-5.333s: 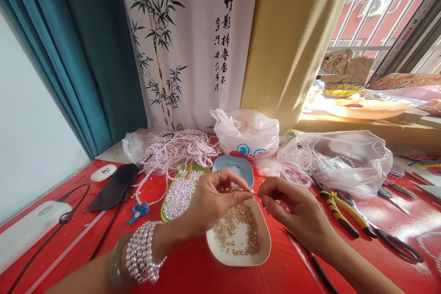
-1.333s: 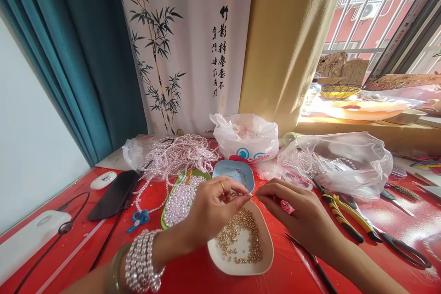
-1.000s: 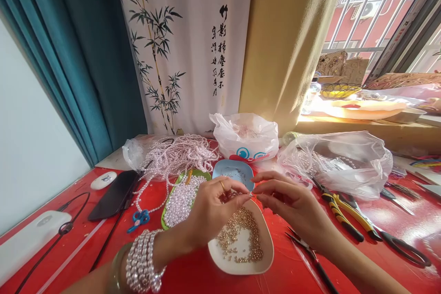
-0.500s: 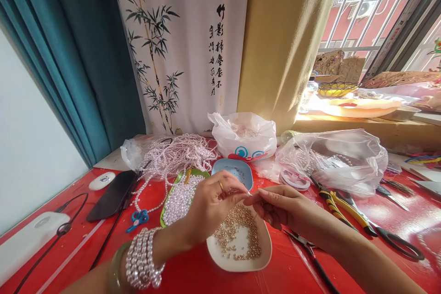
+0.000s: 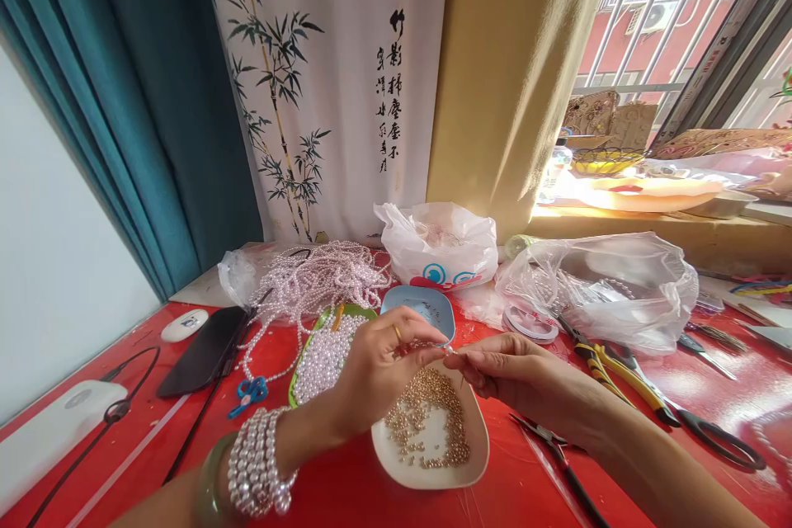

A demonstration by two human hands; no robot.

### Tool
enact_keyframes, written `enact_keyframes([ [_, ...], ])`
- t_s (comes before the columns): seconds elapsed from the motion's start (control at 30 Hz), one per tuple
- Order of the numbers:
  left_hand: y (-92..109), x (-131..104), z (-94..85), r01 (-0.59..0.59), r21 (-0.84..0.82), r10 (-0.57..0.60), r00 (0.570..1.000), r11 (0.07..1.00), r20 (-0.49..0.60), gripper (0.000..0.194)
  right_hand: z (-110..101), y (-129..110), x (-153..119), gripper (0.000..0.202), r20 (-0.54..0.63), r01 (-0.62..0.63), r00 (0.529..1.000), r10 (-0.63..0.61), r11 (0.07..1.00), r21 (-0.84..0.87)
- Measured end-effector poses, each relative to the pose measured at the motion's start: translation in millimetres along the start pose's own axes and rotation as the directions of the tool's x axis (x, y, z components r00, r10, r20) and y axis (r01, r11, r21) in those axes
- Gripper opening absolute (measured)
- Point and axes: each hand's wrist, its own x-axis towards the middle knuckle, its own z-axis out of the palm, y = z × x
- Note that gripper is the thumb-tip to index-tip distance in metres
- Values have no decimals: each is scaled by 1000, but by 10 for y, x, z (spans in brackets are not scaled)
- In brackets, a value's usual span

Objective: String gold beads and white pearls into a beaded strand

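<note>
My left hand (image 5: 389,351), with a ring, a green bangle (image 5: 214,478) and a pearl bracelet (image 5: 256,462) on its arm, pinches a short beaded strand (image 5: 438,346) between thumb and fingers. My right hand (image 5: 507,363) pinches at the strand's near end, fingertips almost touching the left ones; what it grips is too small to make out. Both hands are above a white tray (image 5: 402,474) of small gold beads (image 5: 458,429). Beside my left hand lies a green tray (image 5: 295,351) of white pearl beads (image 5: 322,359). Behind my hands stands a blue tray (image 5: 414,294) holding tiny pieces.
Pearl strands (image 5: 322,272) are heaped at back left by a phone (image 5: 201,351) and blue scissors (image 5: 247,396). Plastic bags (image 5: 439,247) stand at the back. Pliers (image 5: 557,445), yellow-handled cutters (image 5: 631,379), black-handled scissors (image 5: 721,439) and a ribbon roll (image 5: 529,323) lie right.
My right hand's fingers have curled in slightly and its thumb has shifted a little at the strand's end. My left hand stays nearly still. The trays are unchanged.
</note>
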Motion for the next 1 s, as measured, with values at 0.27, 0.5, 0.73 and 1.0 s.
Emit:
enact_keyframes([
  [0.27, 25, 8, 4, 211, 8, -211, 977, 977, 11, 13, -23, 33, 20, 8, -61, -20, 998, 22, 1000, 24],
  [0.5, 64, 33, -15, 364, -92, -356, 930, 927, 88, 16, -1, 5, 52, 6, -101, 28, 995, -19, 995, 92],
  [0.73, 68, 49, -49, 258, 41, -261, 961, 965, 90, 11, 15, 8, 58, 9, -141, 37, 990, -27, 997, 70],
  [1.0, 31, 44, -58, 72, 248, -100, 990, 966, 98, 11, 62, -17, 43, 8, -185, 12, 983, -13, 1000, -7],
])
